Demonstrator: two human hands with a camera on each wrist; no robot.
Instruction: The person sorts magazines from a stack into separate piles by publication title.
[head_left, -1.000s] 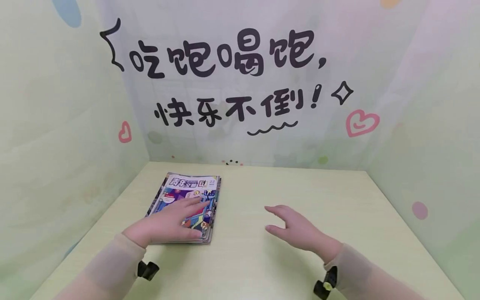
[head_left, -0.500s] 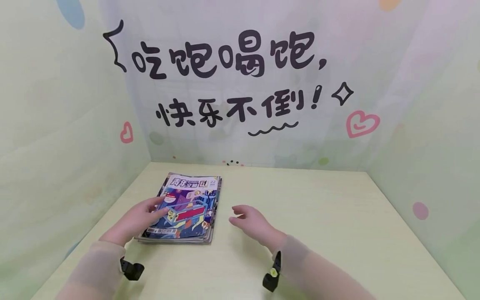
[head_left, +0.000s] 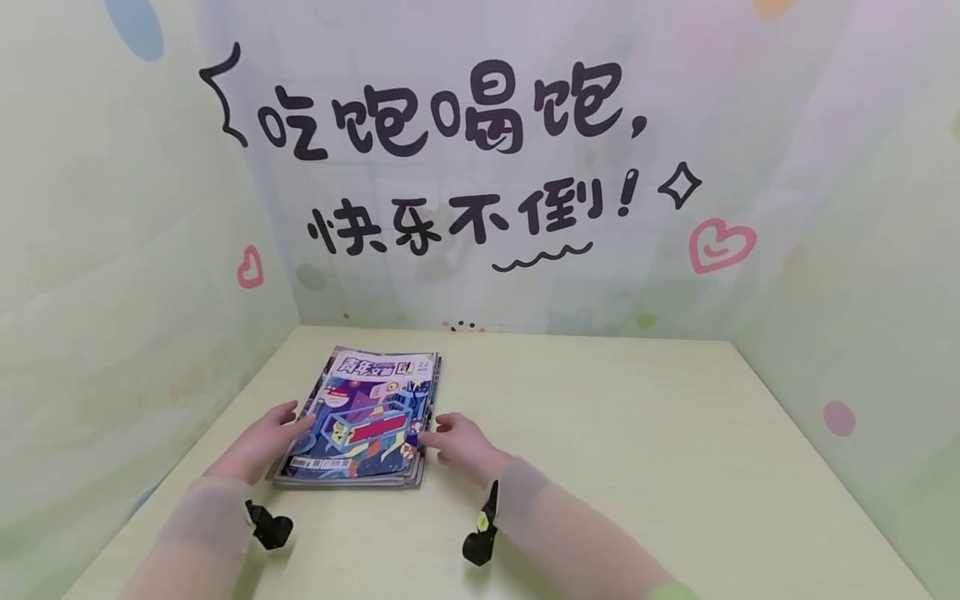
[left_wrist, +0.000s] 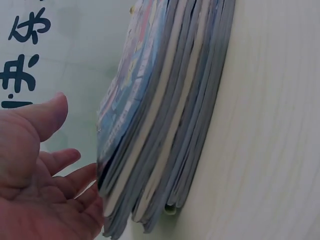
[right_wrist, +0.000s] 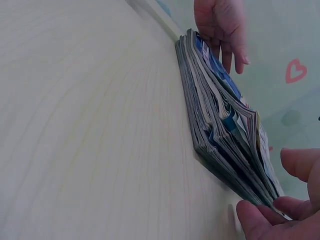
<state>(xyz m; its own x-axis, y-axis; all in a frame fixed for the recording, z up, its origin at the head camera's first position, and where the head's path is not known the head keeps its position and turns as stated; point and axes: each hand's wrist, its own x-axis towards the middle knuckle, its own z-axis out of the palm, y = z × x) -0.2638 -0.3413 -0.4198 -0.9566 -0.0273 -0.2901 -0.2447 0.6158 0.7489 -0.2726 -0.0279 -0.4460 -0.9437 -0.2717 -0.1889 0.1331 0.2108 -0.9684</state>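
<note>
A stack of several magazines (head_left: 360, 433) lies flat on the left part of the table, a purple and blue cover on top. My left hand (head_left: 262, 442) is at its left edge; in the left wrist view the fingers (left_wrist: 82, 182) reach the stack's side while the thumb stands off from the cover. On the opposite side is my right hand (head_left: 467, 443), its fingertips at the right edge. The right wrist view shows those fingers (right_wrist: 257, 220) against the page edges of the magazines (right_wrist: 220, 115), the thumb raised apart.
The pale wooden table (head_left: 600, 417) extends to the right of the stack. Printed fabric walls with dark lettering (head_left: 450, 225) enclose its back and sides. A small black wrist camera (head_left: 268, 525) hangs from the left sleeve, another camera (head_left: 480, 533) from the right.
My left hand has slid off the top cover to the stack's left edge. My right hand has moved left across the table to the right edge. The stack has stayed in place.
</note>
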